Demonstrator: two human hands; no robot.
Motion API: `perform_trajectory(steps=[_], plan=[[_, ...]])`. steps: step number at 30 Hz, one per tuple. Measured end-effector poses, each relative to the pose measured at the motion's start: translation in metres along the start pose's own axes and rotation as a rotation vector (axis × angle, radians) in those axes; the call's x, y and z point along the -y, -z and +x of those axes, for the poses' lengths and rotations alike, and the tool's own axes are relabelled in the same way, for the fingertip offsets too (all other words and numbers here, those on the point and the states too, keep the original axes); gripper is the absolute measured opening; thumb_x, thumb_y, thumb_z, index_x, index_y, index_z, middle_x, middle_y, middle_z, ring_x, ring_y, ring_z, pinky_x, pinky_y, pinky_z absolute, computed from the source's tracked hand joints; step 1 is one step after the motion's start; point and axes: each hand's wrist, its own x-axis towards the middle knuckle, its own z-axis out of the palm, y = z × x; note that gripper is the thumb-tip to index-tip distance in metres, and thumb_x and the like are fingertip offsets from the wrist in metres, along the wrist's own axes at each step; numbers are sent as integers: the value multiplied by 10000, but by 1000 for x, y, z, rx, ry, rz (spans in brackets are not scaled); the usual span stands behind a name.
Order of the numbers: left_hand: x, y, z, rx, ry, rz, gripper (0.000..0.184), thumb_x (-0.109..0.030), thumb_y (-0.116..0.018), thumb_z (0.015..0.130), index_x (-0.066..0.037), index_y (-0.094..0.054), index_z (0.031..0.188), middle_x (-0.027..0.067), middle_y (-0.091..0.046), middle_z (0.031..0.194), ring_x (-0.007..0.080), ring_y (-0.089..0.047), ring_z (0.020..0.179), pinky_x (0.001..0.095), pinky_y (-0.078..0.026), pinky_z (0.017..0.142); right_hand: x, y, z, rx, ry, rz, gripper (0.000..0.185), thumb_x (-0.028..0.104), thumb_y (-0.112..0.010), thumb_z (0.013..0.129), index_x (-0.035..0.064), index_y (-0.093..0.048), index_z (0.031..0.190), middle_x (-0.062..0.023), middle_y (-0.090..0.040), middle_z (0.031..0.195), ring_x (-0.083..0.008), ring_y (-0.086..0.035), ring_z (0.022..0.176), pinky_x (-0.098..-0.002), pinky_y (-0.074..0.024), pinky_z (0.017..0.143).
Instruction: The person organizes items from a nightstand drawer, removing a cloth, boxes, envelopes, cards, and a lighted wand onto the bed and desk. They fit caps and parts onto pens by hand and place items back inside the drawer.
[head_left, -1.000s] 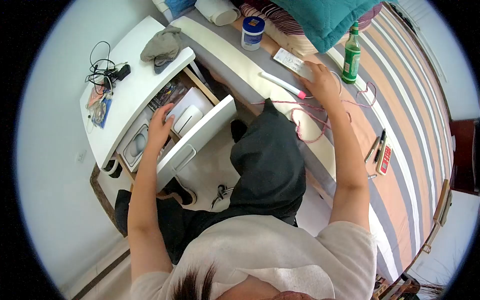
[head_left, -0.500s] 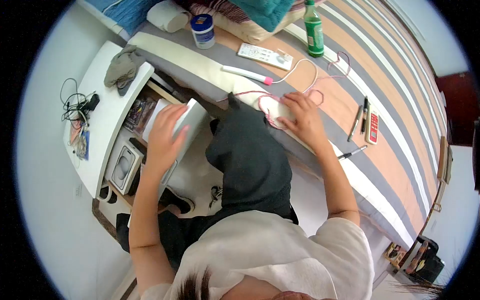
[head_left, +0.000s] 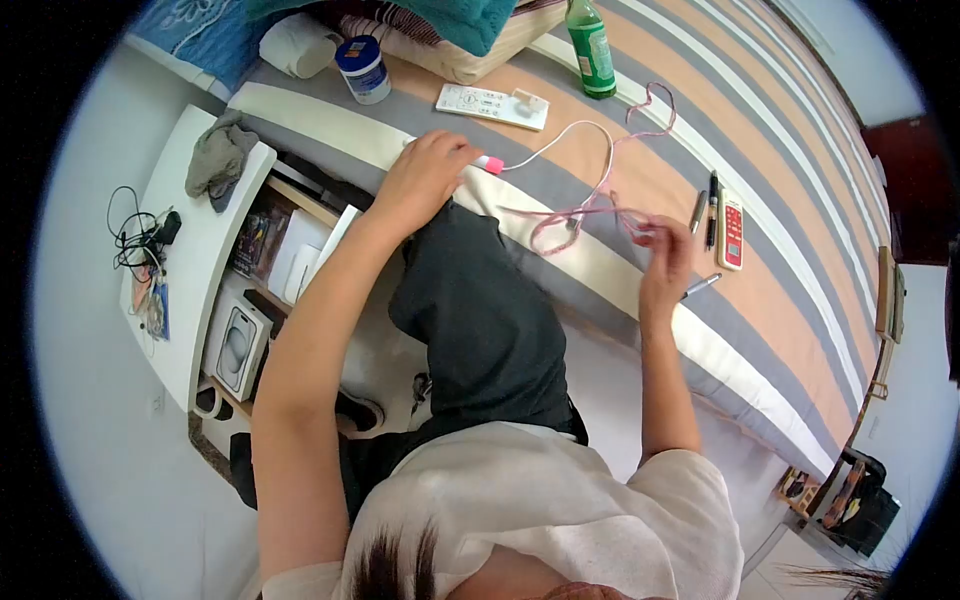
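My left hand (head_left: 425, 178) lies over the white stick with a pink end (head_left: 489, 164) at the bed's near edge, its fingers closed round the stick. A white cable (head_left: 590, 126) runs from the pink end. My right hand (head_left: 668, 255) pinches the pink cord (head_left: 553, 232), which loops over the striped bed (head_left: 640, 300). Beyond them lies a white panel with printed marks (head_left: 490, 106), a small clear piece on it. Right of my right hand are a red and white calculator-like device (head_left: 731, 237) and several pens (head_left: 712, 210).
An open drawer (head_left: 290, 240) under the white desk (head_left: 180, 180) holds a phone box (head_left: 238, 345) and other boxes. Black cables (head_left: 140, 235) and a grey cloth (head_left: 218, 160) lie on the desk. A blue-lidded tub (head_left: 364, 70) and a green bottle (head_left: 590, 50) stand on the bed.
My left hand has moved from above the drawer to the white stick on the bed. My right hand has shifted right and lifted part of the pink cord. The view has turned to the right.
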Motion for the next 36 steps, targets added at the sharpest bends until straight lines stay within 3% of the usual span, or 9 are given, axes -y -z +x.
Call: perform_trajectory(steps=[4, 14, 18, 21, 24, 27, 30, 33, 36], plan=[[-1, -8, 4, -37, 43, 11, 335, -78, -648, 740, -78, -578, 1068, 100, -548, 1083, 300, -499, 1065, 402, -413, 910, -9, 27, 4, -209, -166, 2, 171, 97, -442, 974, 18, -517, 1104, -48, -551, 821, -86, -494, 647, -220, -420, 561], [-6, 2, 0, -115, 135, -94, 259, -94, -550, 847, -70, -534, 1104, 152, -570, 1037, 324, -539, 998, 410, -433, 858, 12, -8, -1, 396, 56, -581, 438, 130, -653, 822, 109, -522, 1239, -69, -559, 1072, -170, -551, 736, -276, -474, 666], [-29, 29, 0, -179, 239, -346, 271, -112, -511, 897, -18, -510, 1151, 149, -565, 1071, 315, -529, 1038, 365, -408, 898, 15, -23, 5, 485, 308, -768, 403, 186, -678, 773, 103, -564, 1150, -118, -549, 1012, -276, -597, 855, -384, -500, 686], [-39, 43, -6, -242, 246, -484, 295, -153, -508, 925, -28, -499, 1192, 115, -577, 1042, 264, -547, 1012, 337, -414, 879, 5, -28, 7, 549, 180, -718, 397, 201, -686, 787, 108, -564, 1153, -118, -571, 1028, -307, -596, 902, -385, -490, 714], [-43, 50, -13, -274, 326, -683, 317, -185, -520, 936, -36, -493, 1215, 83, -577, 1011, 210, -554, 957, 306, -431, 836, 3, -30, 7, 489, 190, -660, 343, 156, -664, 811, 95, -563, 1133, -98, -576, 964, -236, -608, 851, -338, -489, 686], [-47, 55, -22, -269, 475, -982, 338, -222, -543, 936, -34, -508, 1215, 22, -556, 951, 106, -517, 853, 243, -419, 743, 5, -27, 4, 467, -73, -507, 321, 114, -632, 846, 67, -545, 1152, -48, -573, 926, -145, -582, 769, -271, -466, 640], [-59, 68, -29, -262, 569, -1191, 336, -237, -561, 928, -57, -535, 1210, -18, -538, 874, 30, -460, 725, 168, -364, 614, 2, -30, -1, 352, -232, 147, 323, 71, -606, 864, 47, -529, 1176, -8, -562, 931, -76, -520, 740, -217, -424, 620], [-72, 80, -35, -214, 622, -1286, 335, -233, -569, 918, -70, -543, 1210, -39, -515, 784, -4, -396, 619, 132, -290, 519, 29, -27, -1, 363, -423, 381, 374, 40, -615, 845, 30, -512, 1205, -9, -563, 981, -70, -507, 762, -198, -401, 619], [-89, 77, -34, -171, 689, -1289, 332, -228, -574, 910, -52, -549, 1189, -21, -537, 766, -2, -375, 564, 129, -267, 467, 50, -32, -2, 443, -444, 464, 379, 39, -643, 829, 30, -528, 1191, -31, -570, 1032, -108, -557, 908, -233, -442, 788]])
